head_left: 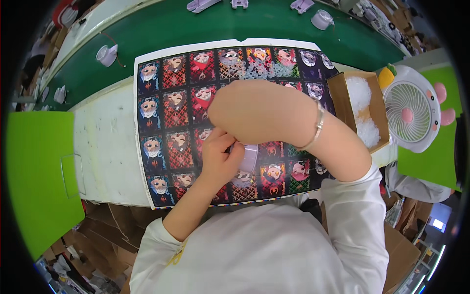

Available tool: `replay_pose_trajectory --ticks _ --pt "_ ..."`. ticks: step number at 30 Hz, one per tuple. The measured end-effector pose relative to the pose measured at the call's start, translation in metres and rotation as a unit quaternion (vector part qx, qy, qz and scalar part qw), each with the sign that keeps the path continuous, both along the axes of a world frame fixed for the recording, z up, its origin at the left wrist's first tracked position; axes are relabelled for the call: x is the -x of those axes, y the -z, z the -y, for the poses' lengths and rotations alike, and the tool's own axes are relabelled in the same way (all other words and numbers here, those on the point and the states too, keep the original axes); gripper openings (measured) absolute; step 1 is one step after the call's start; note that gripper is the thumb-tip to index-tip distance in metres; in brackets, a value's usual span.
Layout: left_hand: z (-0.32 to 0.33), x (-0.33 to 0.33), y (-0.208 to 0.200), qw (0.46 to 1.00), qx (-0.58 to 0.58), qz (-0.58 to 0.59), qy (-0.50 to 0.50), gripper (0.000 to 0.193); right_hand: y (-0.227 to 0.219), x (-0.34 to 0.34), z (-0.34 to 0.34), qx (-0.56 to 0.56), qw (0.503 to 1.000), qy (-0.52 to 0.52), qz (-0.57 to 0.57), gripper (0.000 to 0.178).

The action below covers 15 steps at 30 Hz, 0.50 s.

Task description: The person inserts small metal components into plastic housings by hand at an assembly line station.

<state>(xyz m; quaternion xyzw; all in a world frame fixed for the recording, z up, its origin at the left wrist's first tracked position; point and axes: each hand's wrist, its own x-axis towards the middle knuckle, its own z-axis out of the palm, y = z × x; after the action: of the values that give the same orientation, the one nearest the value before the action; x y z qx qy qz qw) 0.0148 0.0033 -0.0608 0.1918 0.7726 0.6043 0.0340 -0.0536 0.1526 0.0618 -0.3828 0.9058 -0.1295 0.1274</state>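
My left hand (223,154) has its fingers curled closed against a light purple, round-walled plastic part (248,158) over the printed sheet. Its fingertips are partly covered by my right hand (259,112), which reaches across above it with a bracelet (319,125) at the wrist. The back of the right hand faces up and looks smooth and blurred, so its fingers and anything in them are hidden. Beyond the hands, many small clear rings (254,71) lie loose on the sheet.
A sheet of cartoon pictures (152,105) covers the white worktop (105,142). Right of it stand a cardboard box (379,110) with white, translucent bundles and a white fan (409,132). More purple parts (323,19) rest on the green belt (196,29) behind.
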Motion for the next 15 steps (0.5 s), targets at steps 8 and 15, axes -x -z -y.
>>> replay_pose_trajectory --ticks 8,15 --pt "0.004 -0.005 0.009 1.0 0.007 0.021 0.01 0.012 0.002 0.003 0.005 0.032 0.994 -0.097 0.022 0.015" --pt "0.003 0.001 -0.001 0.999 0.031 -0.002 0.033 0.019 0.0 -0.008 -0.018 0.045 0.995 -0.085 -0.011 0.012"
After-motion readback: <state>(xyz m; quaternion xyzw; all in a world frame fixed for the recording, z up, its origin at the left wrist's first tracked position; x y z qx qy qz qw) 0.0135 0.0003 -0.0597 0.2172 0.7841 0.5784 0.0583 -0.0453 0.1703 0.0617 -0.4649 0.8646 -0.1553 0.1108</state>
